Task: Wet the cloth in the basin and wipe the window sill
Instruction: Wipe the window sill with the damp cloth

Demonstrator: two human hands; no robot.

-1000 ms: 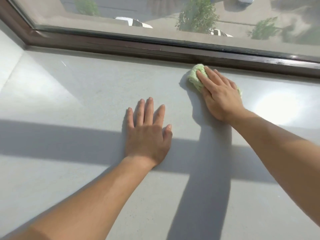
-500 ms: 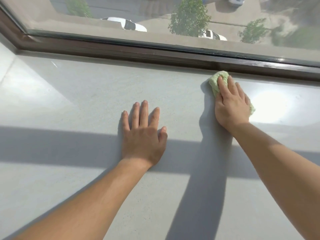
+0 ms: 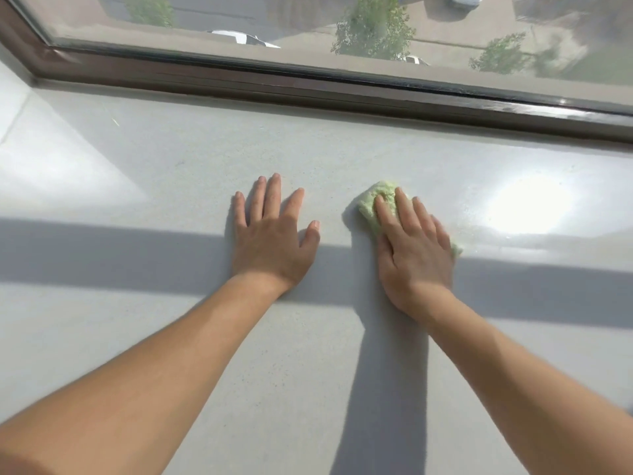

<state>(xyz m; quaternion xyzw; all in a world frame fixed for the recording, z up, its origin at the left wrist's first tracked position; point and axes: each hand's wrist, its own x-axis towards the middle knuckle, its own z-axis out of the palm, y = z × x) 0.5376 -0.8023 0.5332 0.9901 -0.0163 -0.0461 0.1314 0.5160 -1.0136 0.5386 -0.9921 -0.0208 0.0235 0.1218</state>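
A pale green cloth [image 3: 371, 201] lies bunched on the wide white window sill [image 3: 171, 337], mid-depth and right of centre. My right hand [image 3: 414, 248] presses flat on top of it, and only the cloth's far corner and a bit at the right edge show. My left hand [image 3: 274, 241] rests palm down on the bare sill just left of the cloth, fingers spread, holding nothing. No basin is in view.
A dark brown window frame [image 3: 308, 87] runs along the sill's far edge, with glass above it. A white side wall [image 3: 13, 108] closes the sill at the left. A bright sun glare [image 3: 527, 204] lies right of the cloth.
My right hand has dragged the cloth from against the window frame back toward me, to the middle of the sill. My left hand has stayed in place.
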